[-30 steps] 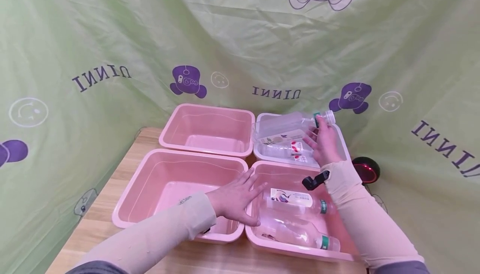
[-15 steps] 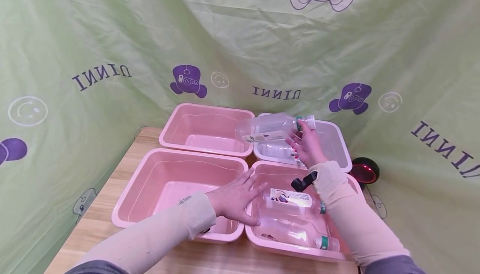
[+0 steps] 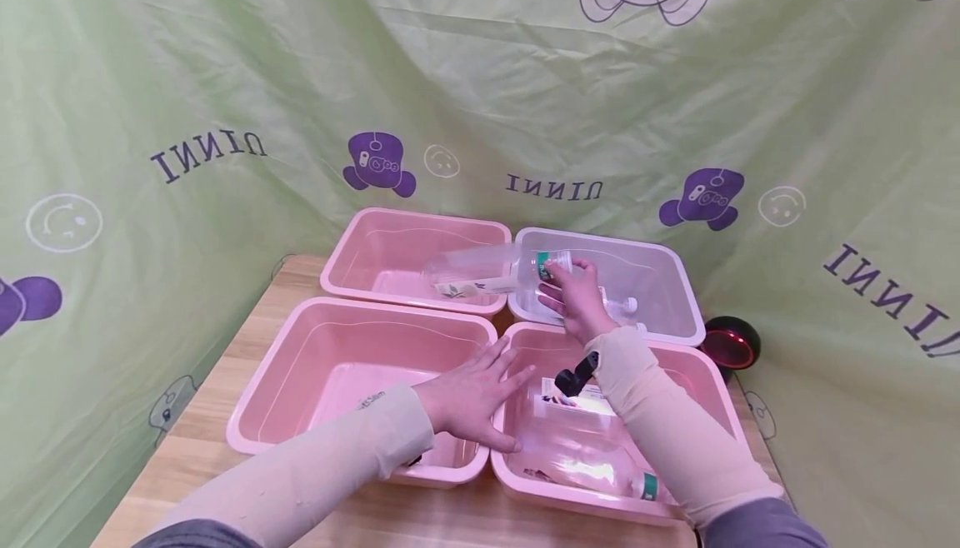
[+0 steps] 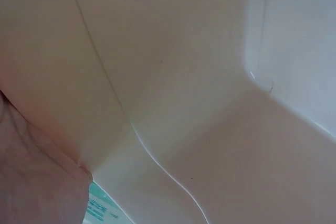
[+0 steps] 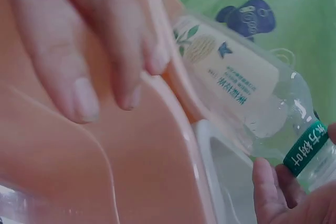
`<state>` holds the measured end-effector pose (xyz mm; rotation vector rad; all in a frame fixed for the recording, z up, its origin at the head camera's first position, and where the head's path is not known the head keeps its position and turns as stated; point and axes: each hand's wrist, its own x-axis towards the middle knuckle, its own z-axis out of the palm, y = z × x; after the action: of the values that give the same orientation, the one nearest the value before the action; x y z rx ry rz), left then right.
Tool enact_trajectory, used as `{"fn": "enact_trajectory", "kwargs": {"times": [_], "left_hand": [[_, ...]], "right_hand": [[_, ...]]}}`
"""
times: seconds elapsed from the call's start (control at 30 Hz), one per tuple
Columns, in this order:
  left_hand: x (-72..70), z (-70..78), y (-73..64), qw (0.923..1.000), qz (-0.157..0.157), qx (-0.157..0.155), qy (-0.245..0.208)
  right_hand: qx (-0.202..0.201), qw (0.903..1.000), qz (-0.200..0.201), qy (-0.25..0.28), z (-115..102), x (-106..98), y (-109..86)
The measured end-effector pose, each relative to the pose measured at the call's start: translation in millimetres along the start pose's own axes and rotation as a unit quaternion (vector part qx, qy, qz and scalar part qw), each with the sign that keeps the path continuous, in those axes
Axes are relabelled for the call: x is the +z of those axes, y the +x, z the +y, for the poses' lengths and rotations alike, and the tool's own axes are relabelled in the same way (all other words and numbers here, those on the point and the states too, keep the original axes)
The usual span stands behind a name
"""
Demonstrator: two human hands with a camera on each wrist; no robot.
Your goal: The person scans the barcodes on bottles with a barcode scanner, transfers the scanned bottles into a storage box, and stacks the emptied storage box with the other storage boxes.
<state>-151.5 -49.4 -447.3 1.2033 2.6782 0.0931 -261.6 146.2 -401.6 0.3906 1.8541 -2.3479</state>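
Head view first: right grip pinches a clear bottle

Head view: the right grip (image 3: pixel 576 298) pinches the neck of a clear bottle (image 3: pixel 476 271), by its green band (image 3: pixel 543 266). The bottle is held sideways. Its bottom is left of the grip, over the far pink tub (image 3: pixel 390 244); its neck is over the white tub (image 3: pixel 652 281). It looks light, so one grip should do. The left grip (image 3: pixel 472 394) holds nothing, its fingers spread across the near tubs' edges.

Left wrist view: just a bit of the left grip and a tub wall.

Right wrist view: the thin neck is probably stiff and best to hold. The wide sides, by the label (image 5: pixel 226 61), may slip or dent if squeezed. The far end might droop.
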Motion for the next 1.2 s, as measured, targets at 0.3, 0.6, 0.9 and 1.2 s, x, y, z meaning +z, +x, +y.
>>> {"fn": "enact_trajectory", "kwargs": {"times": [0.3, 0.6, 0.9, 1.2], "left_hand": [[-0.3, 2.3, 2.9, 0.9999, 0.005, 0.007, 0.006], [-5.4, -0.3, 5.0, 0.9999, 0.008, 0.010, -0.002], [-8.2, -1.0, 5.9, 0.9999, 0.013, 0.011, 0.002], [-0.5, -1.7, 1.4, 0.9997, 0.018, 0.014, -0.011]], "right_hand": [[-0.038, 0.9952, 0.009, -0.090, 12.3, 21.8, 2.2], [-0.118, 0.9288, -0.002, -0.351, 13.1, 21.4, -1.8], [-0.063, 0.9594, -0.056, -0.269, 3.8, -12.1, -11.9], [-0.043, 0.9466, -0.159, -0.277, 2.5, -81.4, -36.6]]}}
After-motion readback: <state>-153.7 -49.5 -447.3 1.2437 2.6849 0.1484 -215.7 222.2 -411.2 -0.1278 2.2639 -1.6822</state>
